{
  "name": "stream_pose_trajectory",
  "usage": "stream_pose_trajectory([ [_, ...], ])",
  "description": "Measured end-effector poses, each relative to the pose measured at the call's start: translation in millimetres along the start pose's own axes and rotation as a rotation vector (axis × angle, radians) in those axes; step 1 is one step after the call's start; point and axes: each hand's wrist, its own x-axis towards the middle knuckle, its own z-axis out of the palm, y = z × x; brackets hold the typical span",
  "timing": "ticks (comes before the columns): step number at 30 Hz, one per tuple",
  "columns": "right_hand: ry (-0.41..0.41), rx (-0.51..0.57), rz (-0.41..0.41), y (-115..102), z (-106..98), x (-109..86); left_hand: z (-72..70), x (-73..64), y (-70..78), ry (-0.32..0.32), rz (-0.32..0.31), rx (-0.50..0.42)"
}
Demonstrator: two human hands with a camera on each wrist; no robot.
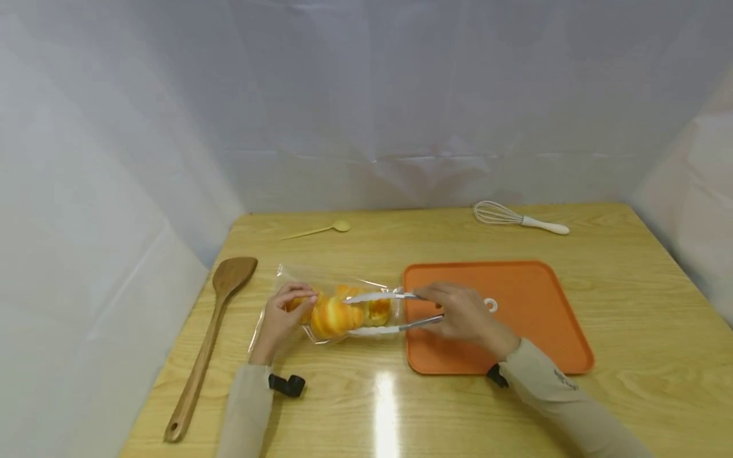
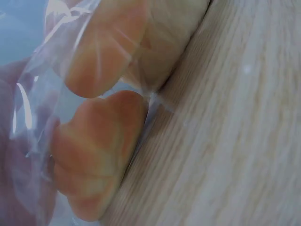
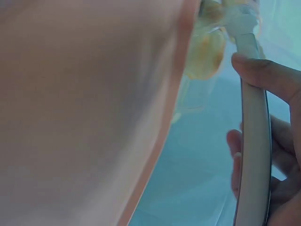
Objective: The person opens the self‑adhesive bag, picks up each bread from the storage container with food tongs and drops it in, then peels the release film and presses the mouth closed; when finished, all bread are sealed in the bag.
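A clear plastic bag (image 1: pixel 325 277) lies on the table with several bread pieces in it. My left hand (image 1: pixel 282 320) pinches the bag near its left end. In the left wrist view a lobed bread roll (image 2: pixel 91 150) and a longer bread (image 2: pixel 113 44) show behind the film, low against the wood. From the right, my right hand (image 1: pixel 462 313) grips silver tongs (image 3: pixel 256 141) with white tips. Those tips reach over the bag, spread apart, beside a croissant (image 1: pixel 334 317). Another browned bread piece (image 1: pixel 378 310) shows between the tong arms.
An orange tray (image 1: pixel 532 318) lies under my right hand. A wooden spatula (image 1: pixel 214 324) rests along the left side. Toward the back edge are a small yellow spoon (image 1: pixel 341 226) and a whisk (image 1: pixel 499 214) with a pale handle. Pale sheeting (image 1: pixel 366 95) rises behind the table.
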Motion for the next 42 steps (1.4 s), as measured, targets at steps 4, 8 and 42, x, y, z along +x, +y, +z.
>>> stream_pose_trajectory([
  [4,0.042,-0.133,-0.126,2,1,-0.1,-0.6,0.0,-0.5,-0.001,-0.001,0.004],
  [8,0.08,-0.256,-0.217,4,1,0.7,-1.5,-0.3,1.0,-0.008,-0.038,0.007],
  [42,-0.02,0.079,0.773,75,-100,-128.5,-10.8,-1.9,1.9,0.021,-0.075,0.005],
])
